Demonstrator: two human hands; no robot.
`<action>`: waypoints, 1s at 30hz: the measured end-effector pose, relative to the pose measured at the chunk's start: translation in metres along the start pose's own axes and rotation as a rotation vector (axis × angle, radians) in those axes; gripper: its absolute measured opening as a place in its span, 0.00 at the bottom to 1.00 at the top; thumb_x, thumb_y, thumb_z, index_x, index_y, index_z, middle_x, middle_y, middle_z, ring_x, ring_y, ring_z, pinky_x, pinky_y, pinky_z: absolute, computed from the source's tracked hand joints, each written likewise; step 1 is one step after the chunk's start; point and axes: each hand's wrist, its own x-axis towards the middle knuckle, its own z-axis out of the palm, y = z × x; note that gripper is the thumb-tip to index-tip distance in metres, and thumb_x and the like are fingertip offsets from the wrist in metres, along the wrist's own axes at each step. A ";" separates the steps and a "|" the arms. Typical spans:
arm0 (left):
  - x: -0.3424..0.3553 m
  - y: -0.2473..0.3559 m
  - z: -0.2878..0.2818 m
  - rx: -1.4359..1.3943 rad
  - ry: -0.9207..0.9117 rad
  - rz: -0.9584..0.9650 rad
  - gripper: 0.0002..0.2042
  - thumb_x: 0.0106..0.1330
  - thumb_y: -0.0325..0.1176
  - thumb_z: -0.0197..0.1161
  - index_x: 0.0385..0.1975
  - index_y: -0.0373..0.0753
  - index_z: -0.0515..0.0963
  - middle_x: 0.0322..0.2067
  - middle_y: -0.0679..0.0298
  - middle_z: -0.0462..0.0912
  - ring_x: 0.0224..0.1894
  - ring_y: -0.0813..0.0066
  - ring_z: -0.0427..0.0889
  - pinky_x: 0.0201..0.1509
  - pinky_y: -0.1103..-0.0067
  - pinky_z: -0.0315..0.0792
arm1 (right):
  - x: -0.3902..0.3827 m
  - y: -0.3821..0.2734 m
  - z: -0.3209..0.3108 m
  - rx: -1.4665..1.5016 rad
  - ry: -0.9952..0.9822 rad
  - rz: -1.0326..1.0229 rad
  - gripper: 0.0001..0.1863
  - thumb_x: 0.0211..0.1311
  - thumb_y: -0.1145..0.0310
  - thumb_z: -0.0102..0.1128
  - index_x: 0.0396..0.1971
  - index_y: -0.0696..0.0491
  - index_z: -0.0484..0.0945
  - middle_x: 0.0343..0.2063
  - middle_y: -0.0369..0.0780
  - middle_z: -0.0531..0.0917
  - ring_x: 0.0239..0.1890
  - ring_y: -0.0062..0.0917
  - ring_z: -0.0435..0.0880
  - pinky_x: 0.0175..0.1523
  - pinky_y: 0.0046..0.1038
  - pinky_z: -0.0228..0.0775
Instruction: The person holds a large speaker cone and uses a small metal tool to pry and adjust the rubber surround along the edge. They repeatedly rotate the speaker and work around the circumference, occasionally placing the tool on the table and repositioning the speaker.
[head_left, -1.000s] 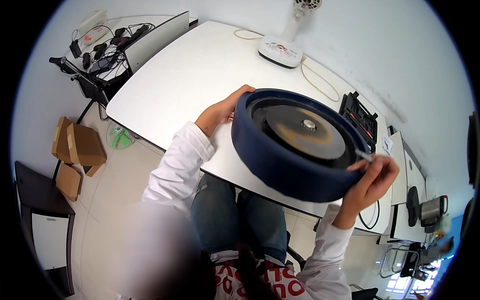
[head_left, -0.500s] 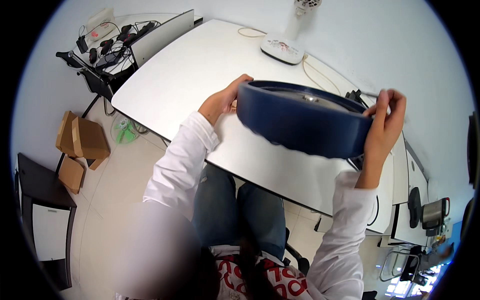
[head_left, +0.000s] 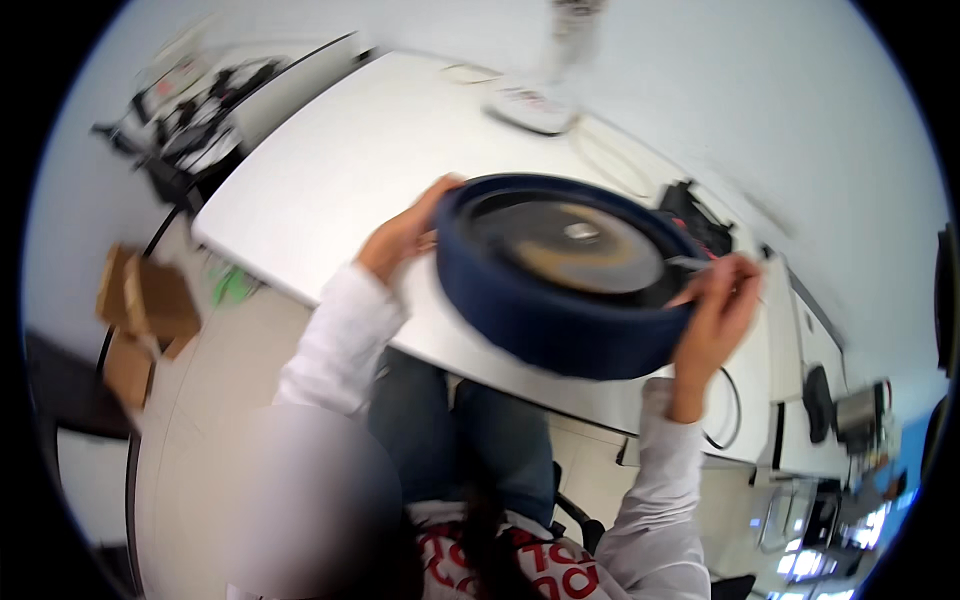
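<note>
Between both hands I hold a round dark-blue drum-shaped object [head_left: 560,335] above the white table. It is tilted so its recessed top faces me. Inside the raised rim lies a grey disc [head_left: 600,265] with a brownish smear and a small shiny metal piece at its centre. My left hand [head_left: 405,230] grips the left side of the rim, its far fingers hidden behind the wall. My right hand [head_left: 720,310] clasps the right side, fingers hooked over the rim. A thin pale strip [head_left: 688,262] shows beside the right fingertips; blur hides what it is.
On the white table [head_left: 330,180] stand a pale fan base [head_left: 532,108] at the back and a black-and-red item [head_left: 697,215] at the right. A cardboard box [head_left: 160,300] sits on the floor at left. Cables clutter another desk [head_left: 205,115]. A metal pot [head_left: 860,415] stands far right.
The dark-blue object has come down and left, tipping toward me so that its disc shows more. Both hands moved with it, keeping their grip. The whole view has shifted slightly.
</note>
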 end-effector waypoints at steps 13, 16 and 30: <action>-0.065 0.019 0.061 -0.286 -0.007 0.111 0.21 0.75 0.44 0.42 0.59 0.36 0.66 0.53 0.56 0.75 0.55 0.70 0.74 0.62 0.74 0.68 | -0.090 0.033 -0.032 0.098 -0.008 -0.162 0.11 0.59 0.82 0.56 0.39 0.55 0.68 0.30 0.42 0.71 0.28 0.33 0.71 0.35 0.27 0.65; -0.068 0.018 0.063 -0.292 0.012 0.080 0.21 0.75 0.43 0.42 0.59 0.35 0.65 0.54 0.56 0.74 0.56 0.70 0.74 0.62 0.74 0.67 | -0.099 0.040 -0.036 0.100 -0.006 -0.235 0.11 0.59 0.83 0.55 0.40 0.56 0.68 0.31 0.42 0.74 0.29 0.29 0.73 0.38 0.27 0.69; -0.074 0.018 0.070 -0.286 0.078 0.038 0.22 0.74 0.42 0.43 0.61 0.34 0.62 0.56 0.55 0.71 0.58 0.68 0.70 0.64 0.74 0.63 | -0.119 0.053 -0.045 0.087 -0.016 -0.280 0.12 0.56 0.81 0.60 0.38 0.54 0.69 0.27 0.40 0.77 0.31 0.34 0.76 0.46 0.35 0.70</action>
